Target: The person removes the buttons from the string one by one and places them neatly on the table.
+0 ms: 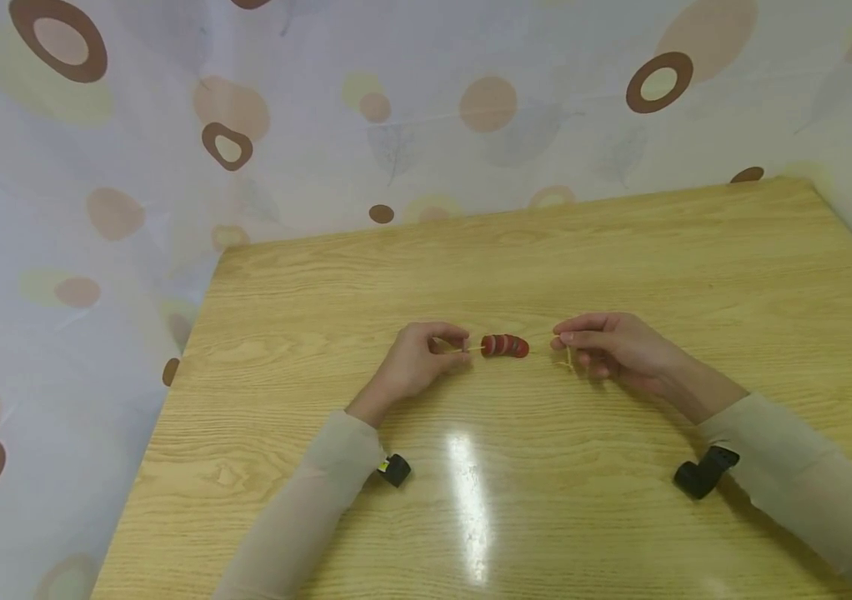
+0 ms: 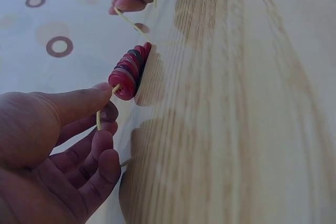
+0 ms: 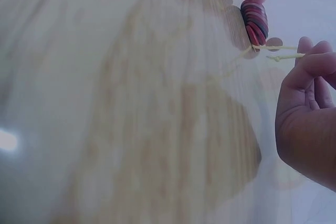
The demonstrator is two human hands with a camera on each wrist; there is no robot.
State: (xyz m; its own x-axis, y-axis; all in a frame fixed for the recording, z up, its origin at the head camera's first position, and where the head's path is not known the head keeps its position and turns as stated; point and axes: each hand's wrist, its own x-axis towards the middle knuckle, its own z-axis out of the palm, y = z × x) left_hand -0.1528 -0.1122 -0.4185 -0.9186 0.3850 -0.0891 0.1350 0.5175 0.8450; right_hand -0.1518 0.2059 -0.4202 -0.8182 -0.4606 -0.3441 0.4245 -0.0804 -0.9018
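Observation:
A short stack of buttons (image 1: 504, 346), mostly red with some dark and pale ones, is threaded on a yellow string (image 1: 476, 348). Thumb and fingertips of my left hand (image 1: 420, 360) pinch the string just left of the stack. In the left wrist view, the string's tail (image 2: 98, 120) hangs by the fingers, and holes show in the end button (image 2: 123, 88). To the right of the stack, my right hand (image 1: 624, 348) pinches the string's other side between thumb and index finger. A knot (image 3: 277, 59) shows near that end in the right wrist view.
Both hands are over a wood-grain table (image 1: 516, 467), which reflects a bright light streak. A patterned curtain (image 1: 426, 108) hangs along its back and left sides. Small black cameras (image 1: 396, 470) are strapped at both wrists.

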